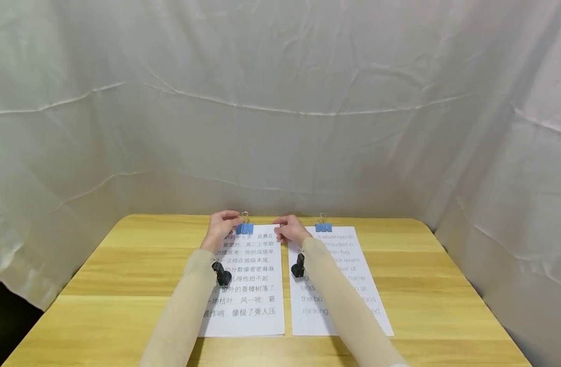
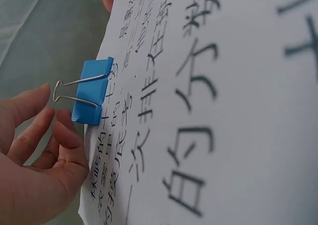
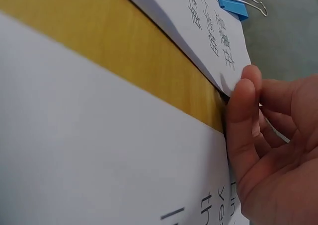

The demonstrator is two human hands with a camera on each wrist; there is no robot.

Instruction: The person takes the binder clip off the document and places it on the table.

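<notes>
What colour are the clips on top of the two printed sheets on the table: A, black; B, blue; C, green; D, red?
B: a blue clip grips the top edge of the left sheet, next to the left hand, and a second blue clip sits on top of the right sheet.

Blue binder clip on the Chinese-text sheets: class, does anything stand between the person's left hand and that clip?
Nothing visible does. The left hand sits right beside the blue binder clip, fingers open towards its wire handles, with only bare space between them.
</notes>
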